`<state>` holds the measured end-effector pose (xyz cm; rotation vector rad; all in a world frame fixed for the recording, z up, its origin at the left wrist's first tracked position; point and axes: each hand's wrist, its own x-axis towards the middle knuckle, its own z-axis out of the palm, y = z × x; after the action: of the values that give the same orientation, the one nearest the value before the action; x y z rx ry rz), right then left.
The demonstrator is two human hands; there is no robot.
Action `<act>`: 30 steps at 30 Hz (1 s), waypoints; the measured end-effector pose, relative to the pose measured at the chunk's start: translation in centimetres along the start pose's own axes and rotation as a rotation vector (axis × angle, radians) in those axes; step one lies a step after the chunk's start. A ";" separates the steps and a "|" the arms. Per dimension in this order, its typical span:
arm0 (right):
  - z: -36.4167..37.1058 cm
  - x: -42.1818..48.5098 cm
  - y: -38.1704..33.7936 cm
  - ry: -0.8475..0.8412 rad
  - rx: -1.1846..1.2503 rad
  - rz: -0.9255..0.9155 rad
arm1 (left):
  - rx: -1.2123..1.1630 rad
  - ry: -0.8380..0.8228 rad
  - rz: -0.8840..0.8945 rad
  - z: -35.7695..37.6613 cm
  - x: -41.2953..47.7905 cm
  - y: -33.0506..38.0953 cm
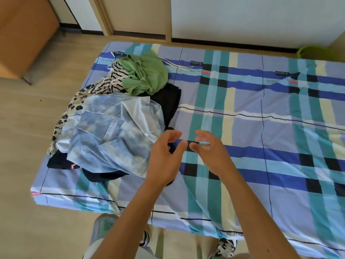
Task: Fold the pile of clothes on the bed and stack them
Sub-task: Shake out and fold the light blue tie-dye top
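Left hand (164,159), right hand (211,150): fingers loosely curled, both empty, above bed (270,139) | pile of clothes (112,120): unfolded, bed's left end, just left of left hand, the nearer.

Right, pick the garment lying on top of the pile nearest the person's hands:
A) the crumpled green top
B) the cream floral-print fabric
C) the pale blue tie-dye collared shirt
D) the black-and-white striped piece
C: the pale blue tie-dye collared shirt spreads over the near part of the pile on the plaid bed sheet, its edge just beside the empty left hand.
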<state>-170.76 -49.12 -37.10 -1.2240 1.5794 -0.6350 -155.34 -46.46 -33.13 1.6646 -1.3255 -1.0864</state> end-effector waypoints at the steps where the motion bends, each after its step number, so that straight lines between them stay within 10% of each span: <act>1: 1.0 0.6 1.1 -0.009 0.009 -0.001 | -0.002 0.007 0.001 0.1 0.4 -1.7; 22: 13.2 3.9 12.6 -0.006 0.047 -0.213 | 0.103 0.070 0.203 1.8 2.6 -19.9; 30: 15.7 1.5 14.7 -0.015 0.026 -0.172 | 0.646 0.209 0.053 -0.4 6.7 -27.4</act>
<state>-162.23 -42.85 -55.88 -1.3512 1.4587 -0.7518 -144.41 -47.58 -59.10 2.1104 -1.6718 -0.4438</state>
